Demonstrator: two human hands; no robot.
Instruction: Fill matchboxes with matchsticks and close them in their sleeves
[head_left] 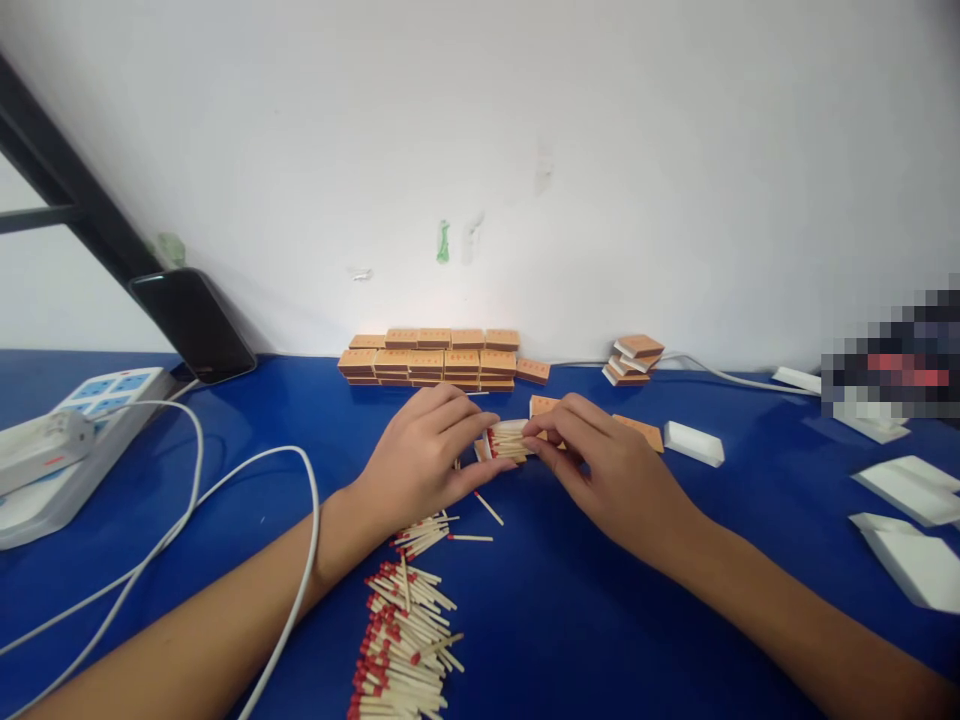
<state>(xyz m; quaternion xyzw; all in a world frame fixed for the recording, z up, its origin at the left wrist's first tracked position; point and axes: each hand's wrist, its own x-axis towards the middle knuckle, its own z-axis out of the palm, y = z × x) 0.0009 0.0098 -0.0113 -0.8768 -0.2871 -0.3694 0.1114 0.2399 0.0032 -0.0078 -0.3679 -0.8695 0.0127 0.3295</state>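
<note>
A small white matchbox tray (487, 449) full of red-tipped matches (510, 440) is held just above or on the blue table, in front of me. My left hand (427, 450) curls around the tray's left end, thumb at the near side and fingers at the far side. From the right, my right hand (600, 455) pinches at the pale ends of those matches, its fingertips closed together. Below my left hand lies a long heap of loose matches (405, 640), with a few strays beside it. Orange matchbox sleeves (641, 432) lie partly hidden behind my right hand.
Closed matchboxes (427, 360) are stacked in rows against the wall, with a smaller pile (636, 358) farther right. Empty white trays (911, 560) lie at the right. On the left are a power strip (112, 430), a leaning phone (195, 325) and a white cable (311, 500) crossing my left forearm.
</note>
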